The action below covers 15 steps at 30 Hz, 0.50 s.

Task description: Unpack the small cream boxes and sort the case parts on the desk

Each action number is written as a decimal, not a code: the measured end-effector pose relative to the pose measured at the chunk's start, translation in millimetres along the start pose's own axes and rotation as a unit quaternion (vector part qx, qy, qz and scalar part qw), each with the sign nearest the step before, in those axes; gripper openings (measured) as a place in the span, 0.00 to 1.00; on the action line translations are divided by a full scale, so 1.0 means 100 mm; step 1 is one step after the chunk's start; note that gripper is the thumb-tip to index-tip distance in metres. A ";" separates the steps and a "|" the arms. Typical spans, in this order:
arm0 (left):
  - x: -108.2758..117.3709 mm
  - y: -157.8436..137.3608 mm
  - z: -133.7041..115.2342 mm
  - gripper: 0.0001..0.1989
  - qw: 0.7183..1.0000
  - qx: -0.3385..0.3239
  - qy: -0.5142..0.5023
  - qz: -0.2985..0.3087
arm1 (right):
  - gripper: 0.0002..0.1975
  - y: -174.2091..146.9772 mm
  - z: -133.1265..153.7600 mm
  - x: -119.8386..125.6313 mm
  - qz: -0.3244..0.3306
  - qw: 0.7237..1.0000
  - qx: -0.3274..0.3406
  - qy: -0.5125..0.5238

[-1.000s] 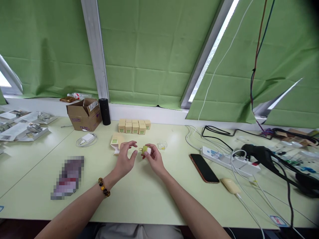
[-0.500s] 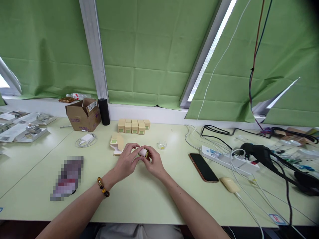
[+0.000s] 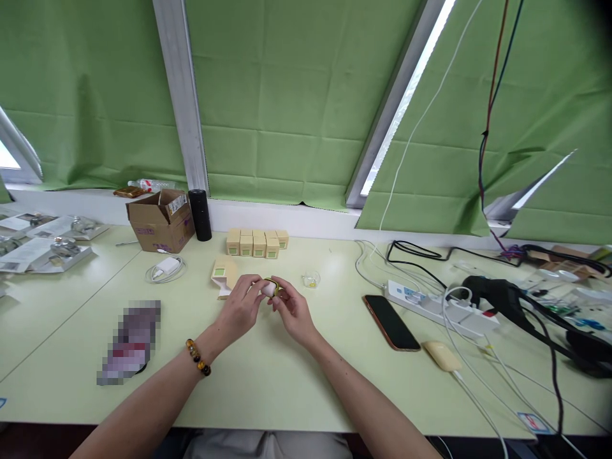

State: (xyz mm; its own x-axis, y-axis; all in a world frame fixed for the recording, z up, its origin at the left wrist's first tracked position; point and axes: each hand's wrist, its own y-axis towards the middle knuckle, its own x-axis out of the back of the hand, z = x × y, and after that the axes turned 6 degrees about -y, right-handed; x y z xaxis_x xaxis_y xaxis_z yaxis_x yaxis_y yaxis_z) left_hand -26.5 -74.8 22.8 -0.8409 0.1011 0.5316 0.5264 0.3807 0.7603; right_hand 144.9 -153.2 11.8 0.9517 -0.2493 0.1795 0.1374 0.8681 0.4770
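A small white, rounded piece with a yellow-green and dark rim (image 3: 269, 289) is held between both hands above the table; its exact kind does not show. My left hand (image 3: 241, 306), with a beaded bracelet at the wrist, pinches its left side. From the right, the fingers of my right hand (image 3: 295, 311) are closed on its rim. Just behind the left hand lies an opened beige carton (image 3: 224, 274) with its flap folded out. To the right of the hands sits a small clear plastic piece (image 3: 311, 279) with something yellow in it.
Several small beige boxes (image 3: 258, 243) stand in a group at the back, right of a black cylinder (image 3: 199, 215) and a cardboard box (image 3: 162, 223). A phone (image 3: 391, 322), a white power strip (image 3: 433, 307) and cables occupy the right. A charger (image 3: 165, 268) with coiled cable lies left.
The small white piece has turned in my fingers and shifted slightly left and up, so its yellow-green rim now shows along the top right. My right fingers have spread a little.
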 end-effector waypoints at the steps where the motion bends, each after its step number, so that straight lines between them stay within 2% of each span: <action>1: -0.01 0.00 -0.01 0.19 1.000 -0.007 0.006 0.001 | 0.22 0.00 -0.01 0.00 -0.006 1.000 0.008 -0.014; 6: -0.01 0.01 -0.07 0.22 0.997 -0.047 0.050 0.021 | 0.23 0.02 -0.06 0.00 -0.020 0.997 0.046 -0.058; 15: -0.02 0.05 -0.13 0.20 0.992 -0.067 0.104 0.016 | 0.22 0.01 -0.05 -0.04 -0.018 0.997 0.052 -0.046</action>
State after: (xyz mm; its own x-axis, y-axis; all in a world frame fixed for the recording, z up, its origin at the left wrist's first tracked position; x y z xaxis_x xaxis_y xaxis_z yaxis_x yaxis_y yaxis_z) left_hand -20.3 -85.6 30.0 -0.7863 -0.0868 0.6117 0.5764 0.2535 0.7769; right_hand 142.2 -149.1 7.3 0.9168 -0.3221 0.2360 0.1374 0.8094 0.5710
